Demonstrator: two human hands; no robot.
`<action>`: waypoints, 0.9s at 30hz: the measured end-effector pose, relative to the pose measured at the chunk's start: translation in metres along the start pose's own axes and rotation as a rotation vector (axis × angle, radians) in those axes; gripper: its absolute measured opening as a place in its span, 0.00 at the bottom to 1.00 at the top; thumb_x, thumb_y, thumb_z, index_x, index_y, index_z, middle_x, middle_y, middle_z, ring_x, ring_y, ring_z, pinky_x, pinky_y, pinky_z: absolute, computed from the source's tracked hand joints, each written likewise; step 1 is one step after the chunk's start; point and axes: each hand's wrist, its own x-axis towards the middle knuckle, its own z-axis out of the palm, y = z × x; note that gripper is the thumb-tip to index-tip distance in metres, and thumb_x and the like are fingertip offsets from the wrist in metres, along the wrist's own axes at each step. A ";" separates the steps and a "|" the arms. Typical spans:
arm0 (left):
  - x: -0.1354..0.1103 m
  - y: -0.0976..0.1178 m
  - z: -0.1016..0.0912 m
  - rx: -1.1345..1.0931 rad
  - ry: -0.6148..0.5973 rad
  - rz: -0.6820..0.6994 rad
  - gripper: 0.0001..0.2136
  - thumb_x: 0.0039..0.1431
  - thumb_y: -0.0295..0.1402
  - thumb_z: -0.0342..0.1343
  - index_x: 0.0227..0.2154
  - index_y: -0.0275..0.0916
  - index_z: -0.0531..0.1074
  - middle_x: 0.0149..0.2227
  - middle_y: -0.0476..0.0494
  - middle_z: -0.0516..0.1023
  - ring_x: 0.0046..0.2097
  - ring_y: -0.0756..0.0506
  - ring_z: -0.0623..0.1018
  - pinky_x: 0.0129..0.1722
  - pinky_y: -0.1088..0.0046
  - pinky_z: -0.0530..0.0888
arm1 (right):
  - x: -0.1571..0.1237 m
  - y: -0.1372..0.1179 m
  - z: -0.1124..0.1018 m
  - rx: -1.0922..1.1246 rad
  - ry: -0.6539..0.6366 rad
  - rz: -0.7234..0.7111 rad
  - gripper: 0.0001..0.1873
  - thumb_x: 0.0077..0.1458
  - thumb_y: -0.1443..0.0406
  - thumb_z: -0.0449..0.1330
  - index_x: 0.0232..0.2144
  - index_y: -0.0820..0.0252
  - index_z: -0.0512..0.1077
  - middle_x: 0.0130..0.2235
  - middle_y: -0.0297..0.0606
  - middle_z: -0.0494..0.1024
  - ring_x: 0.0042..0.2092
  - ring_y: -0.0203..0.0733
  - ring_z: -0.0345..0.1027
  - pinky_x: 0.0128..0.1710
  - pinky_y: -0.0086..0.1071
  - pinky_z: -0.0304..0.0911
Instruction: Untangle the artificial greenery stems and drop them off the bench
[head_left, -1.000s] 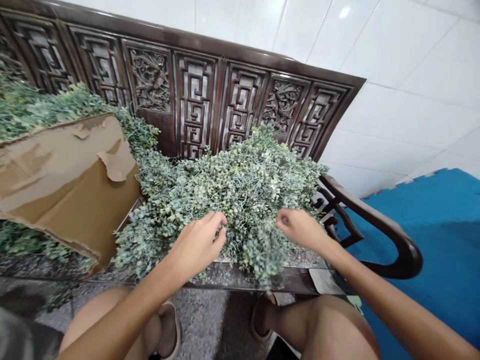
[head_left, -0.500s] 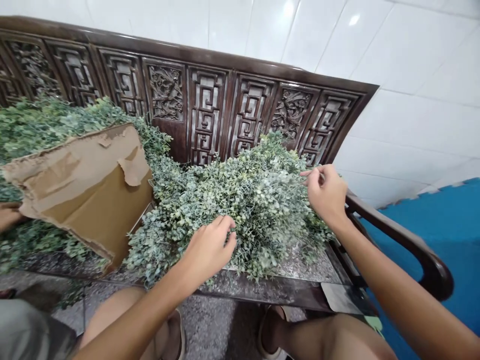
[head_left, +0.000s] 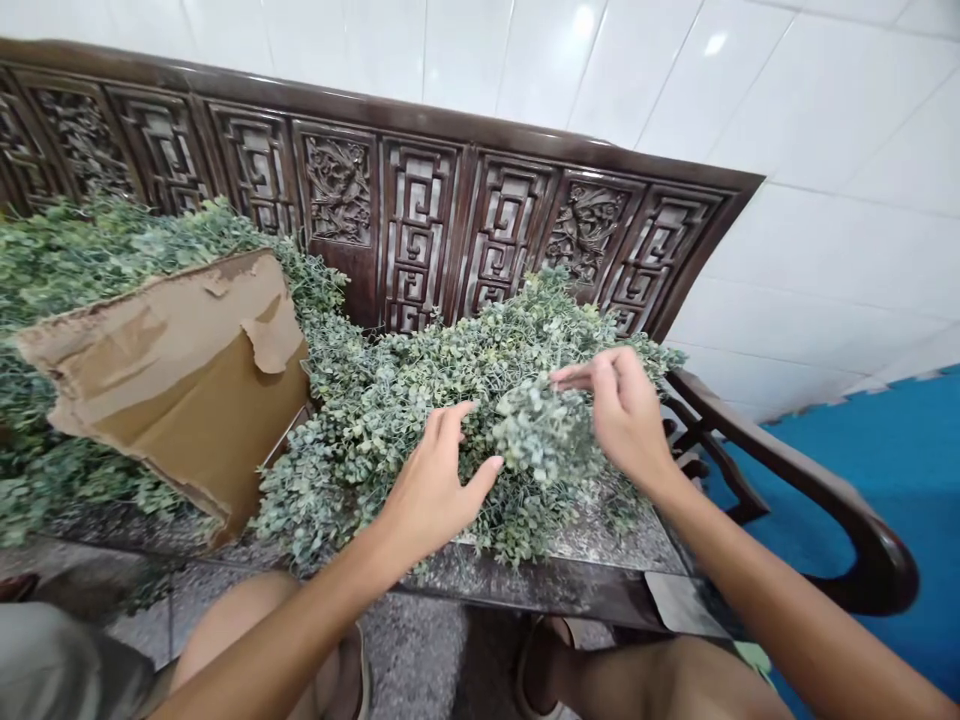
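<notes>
As the right hand (head_left: pixel 626 410) swings inward, pinching a leafy sprig (head_left: pixel 536 430) above the foliage heap (head_left: pixel 420 370) on the bench (head_left: pixel 637 545), the left hand (head_left: pixel 439 475) spreads wider, apparently holding nothing; the sprig now hangs between them, seemingly within the left's reach.

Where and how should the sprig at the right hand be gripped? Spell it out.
Probably pinch the sprig at its top, coming from the right, where the right hand's fingertips meet it. Its leaves hang below that spot, and heaped foliage crowds its far side. The stem is blurred.
</notes>
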 end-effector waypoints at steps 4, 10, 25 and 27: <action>0.008 -0.002 0.018 -0.155 -0.030 -0.015 0.35 0.57 0.47 0.60 0.64 0.45 0.54 0.62 0.34 0.63 0.59 0.35 0.69 0.53 0.55 0.72 | -0.028 0.002 0.025 0.182 -0.210 0.147 0.15 0.68 0.52 0.50 0.34 0.54 0.63 0.40 0.41 0.81 0.41 0.43 0.76 0.47 0.43 0.70; 0.022 -0.015 0.031 -0.241 -0.177 -0.165 0.21 0.53 0.37 0.62 0.50 0.41 0.67 0.46 0.43 0.74 0.35 0.47 0.76 0.39 0.66 0.73 | -0.041 0.033 0.040 0.493 -0.183 0.414 0.16 0.62 0.50 0.56 0.31 0.53 0.62 0.33 0.34 0.75 0.33 0.40 0.70 0.35 0.36 0.69; 0.037 -0.046 0.006 -0.045 -0.385 -0.173 0.23 0.49 0.50 0.63 0.42 0.41 0.71 0.31 0.51 0.73 0.28 0.48 0.71 0.27 0.75 0.63 | -0.043 0.058 0.016 -0.321 -0.547 0.178 0.15 0.49 0.55 0.68 0.33 0.56 0.70 0.27 0.30 0.65 0.28 0.38 0.58 0.29 0.30 0.54; 0.035 -0.047 0.007 0.128 -0.438 -0.098 0.21 0.49 0.47 0.64 0.43 0.41 0.73 0.33 0.49 0.74 0.31 0.46 0.73 0.29 0.74 0.64 | -0.043 0.058 0.016 -0.407 -0.557 0.104 0.10 0.50 0.60 0.66 0.33 0.56 0.70 0.30 0.32 0.69 0.31 0.40 0.63 0.32 0.31 0.57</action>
